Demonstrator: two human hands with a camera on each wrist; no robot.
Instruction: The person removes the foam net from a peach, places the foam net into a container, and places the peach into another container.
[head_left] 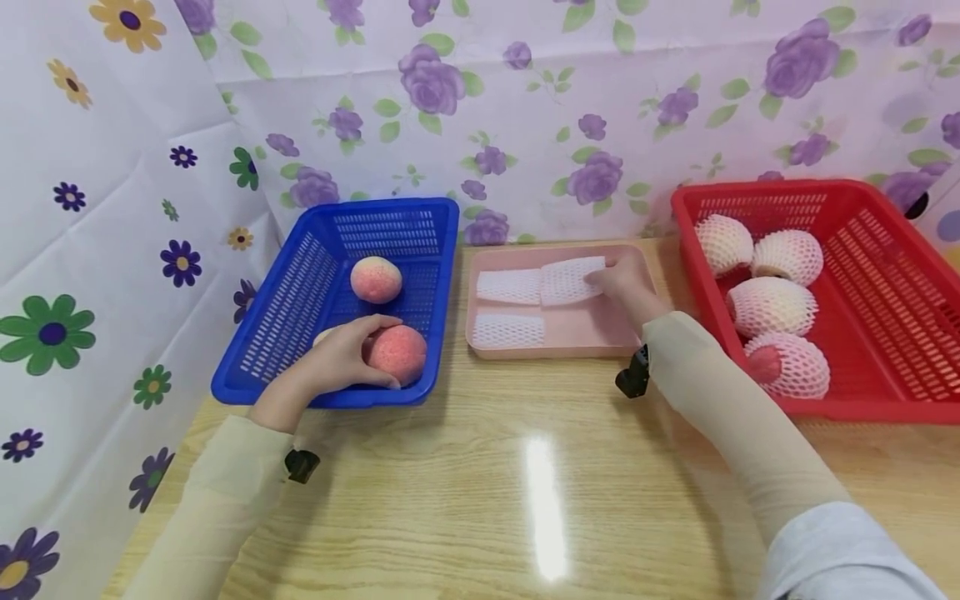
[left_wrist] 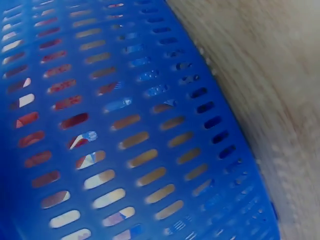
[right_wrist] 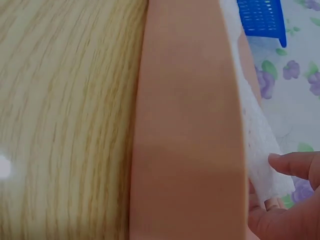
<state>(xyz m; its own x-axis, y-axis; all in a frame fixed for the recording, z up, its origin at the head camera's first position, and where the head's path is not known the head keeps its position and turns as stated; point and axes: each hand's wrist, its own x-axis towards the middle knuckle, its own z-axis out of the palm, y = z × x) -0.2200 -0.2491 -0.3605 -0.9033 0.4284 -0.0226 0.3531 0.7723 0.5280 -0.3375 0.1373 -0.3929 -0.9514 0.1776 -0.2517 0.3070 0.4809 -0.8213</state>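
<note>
In the head view my left hand (head_left: 339,357) reaches into the blue basket (head_left: 437,317) and grips a reddish peach (head_left: 399,353) near the front corner, fingers over its top and thumb at its near side. Another peach (head_left: 377,279) lies behind it, and one more is mostly covered by the hand. My right hand (head_left: 627,282) pinches the end of a white foam fruit net (head_left: 572,282) over the pink tray (head_left: 592,340). Two more flat nets, one behind (head_left: 508,287) and one in front (head_left: 508,330), lie there. In the right wrist view, the thumb (right_wrist: 295,163) presses the net (right_wrist: 262,150).
A red basket (head_left: 885,408) stands to the right with several net-wrapped peaches (head_left: 772,307) along its left side. The baskets and tray sit at the back of the wooden table (head_left: 450,483), against a flowered cloth (head_left: 525,125). Basket slats fill the left wrist view.
</note>
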